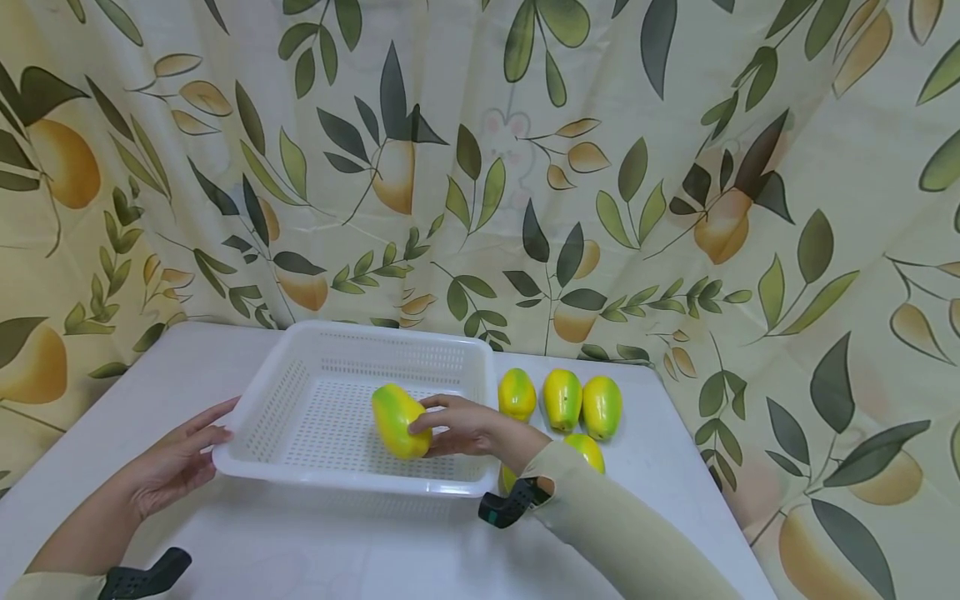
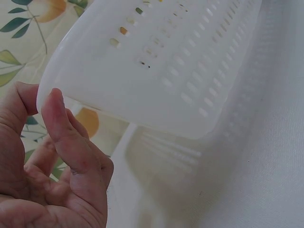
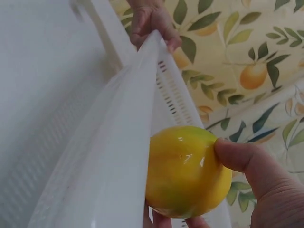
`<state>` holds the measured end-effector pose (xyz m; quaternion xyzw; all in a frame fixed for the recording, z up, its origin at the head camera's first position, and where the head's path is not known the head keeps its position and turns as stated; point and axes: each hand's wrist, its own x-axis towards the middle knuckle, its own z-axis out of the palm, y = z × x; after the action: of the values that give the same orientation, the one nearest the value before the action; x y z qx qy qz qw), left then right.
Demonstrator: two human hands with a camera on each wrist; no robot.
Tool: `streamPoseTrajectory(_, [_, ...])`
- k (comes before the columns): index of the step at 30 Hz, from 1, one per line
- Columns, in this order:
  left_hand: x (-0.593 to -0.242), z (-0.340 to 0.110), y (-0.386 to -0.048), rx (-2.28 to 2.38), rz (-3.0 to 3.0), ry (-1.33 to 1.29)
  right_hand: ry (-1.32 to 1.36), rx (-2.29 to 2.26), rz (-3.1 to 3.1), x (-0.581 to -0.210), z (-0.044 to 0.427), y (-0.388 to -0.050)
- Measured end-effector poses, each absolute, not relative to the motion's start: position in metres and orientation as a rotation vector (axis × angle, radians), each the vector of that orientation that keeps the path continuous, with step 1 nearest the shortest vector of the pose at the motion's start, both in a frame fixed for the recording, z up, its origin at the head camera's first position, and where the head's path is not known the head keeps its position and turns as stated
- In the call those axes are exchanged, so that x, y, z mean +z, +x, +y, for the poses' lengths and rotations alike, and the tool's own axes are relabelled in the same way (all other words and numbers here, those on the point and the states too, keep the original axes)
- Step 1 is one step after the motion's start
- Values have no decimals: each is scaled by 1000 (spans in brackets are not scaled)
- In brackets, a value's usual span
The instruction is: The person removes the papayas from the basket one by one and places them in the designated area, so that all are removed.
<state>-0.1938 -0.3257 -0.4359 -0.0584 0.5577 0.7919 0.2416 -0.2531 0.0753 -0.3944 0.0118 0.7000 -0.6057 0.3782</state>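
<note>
A glossy yellow-green mango (image 1: 398,422) is in my right hand (image 1: 467,427), gripped between thumb and fingers over the white plastic basket (image 1: 352,478). In the right wrist view the thumb lies on one side of the mango (image 3: 187,171), and the basket wall (image 3: 116,142) hides part of it. Whether the mango touches the basket floor, I cannot tell. My left hand (image 1: 176,457) pinches the basket's left rim; the left wrist view shows the hand (image 2: 71,156) with its fingertips at the rim's corner (image 2: 52,80).
Several more mangoes (image 1: 562,400) lie on the white table (image 1: 300,550) just right of the basket, one partly hidden behind the right forearm. A leaf-and-fruit patterned curtain (image 1: 480,183) hangs behind the table. Both wrists wear black bands (image 1: 513,503).
</note>
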Motion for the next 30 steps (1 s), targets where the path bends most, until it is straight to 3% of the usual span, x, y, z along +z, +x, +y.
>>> streamPoseTrajectory(30, [-435, -325, -193, 2152, 1537, -180, 9, -1531, 1800, -364, 107, -235])
